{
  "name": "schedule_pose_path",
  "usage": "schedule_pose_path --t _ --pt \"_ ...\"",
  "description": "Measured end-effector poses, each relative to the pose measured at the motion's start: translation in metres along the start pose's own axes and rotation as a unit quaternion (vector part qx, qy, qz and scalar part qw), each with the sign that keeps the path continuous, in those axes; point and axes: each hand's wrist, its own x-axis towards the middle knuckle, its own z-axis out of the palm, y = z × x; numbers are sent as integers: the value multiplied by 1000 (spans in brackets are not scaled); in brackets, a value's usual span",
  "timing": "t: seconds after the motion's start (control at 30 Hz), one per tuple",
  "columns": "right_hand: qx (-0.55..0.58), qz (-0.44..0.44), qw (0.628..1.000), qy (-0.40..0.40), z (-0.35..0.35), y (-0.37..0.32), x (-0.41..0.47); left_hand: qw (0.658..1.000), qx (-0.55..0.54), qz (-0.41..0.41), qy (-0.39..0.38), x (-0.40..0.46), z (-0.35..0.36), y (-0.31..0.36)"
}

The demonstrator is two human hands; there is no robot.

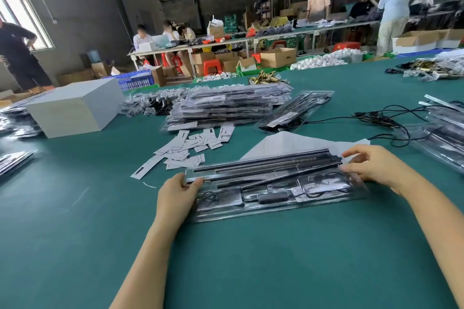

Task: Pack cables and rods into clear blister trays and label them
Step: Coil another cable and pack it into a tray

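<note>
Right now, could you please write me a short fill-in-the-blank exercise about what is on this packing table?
1. The left hand grips one end of the clear blister tray, and the right hand is at the ____ end.
2. The tray lies on a table covered in ____ cloth.
3. The black rods lie in the tray on the side ____ from the person.
4. The loose labels lie scattered in front of a ____ of packed trays.

Missing words: opposite; green; farther; stack
</note>
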Motion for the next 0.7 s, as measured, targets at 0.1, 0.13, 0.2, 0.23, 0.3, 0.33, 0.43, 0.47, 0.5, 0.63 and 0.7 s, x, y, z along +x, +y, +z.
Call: schedule_pose_path --t 0.1,0.13,0.2,0.23,0.3,0.33,0.43,0.47,0.5,0.63,0.7 --pt "-127 -28 990 46 3 -5 -1 993 118 18 11 -1 4 1" --pt "-158 -34 985 59 3 -5 -1 985 171 24 19 0 6 -1" --pt "-187 -41 979 68 4 -3 -2 976 214 34 23 -1 7 -3" --pt "-186 -41 980 65 5 -2 -3 977 208 40 6 -1 8 -2" --pt "-173 -37 982 62 5 -2 -4 979 190 40 -56 -1 14 -2" --pt "-170 -41 981 82 7 -1 -4 978 188 39 -79 -2 16 -3" --pt "-129 -31 951 280 9 4 -1 978 186 44 -88 -1 19 -7" --pt "-104 -2 936 336 9 6 -1 978 183 46 -85 0 18 -7" --pt "-87 38 930 354 8 8 -1 979 179 47 -82 0 18 -8" --pt "-156 53 948 272 6 18 3 984 152 51 -77 -1 16 -8" --pt "-125 7 951 282 8 17 5 985 146 50 -77 -1 15 -8"
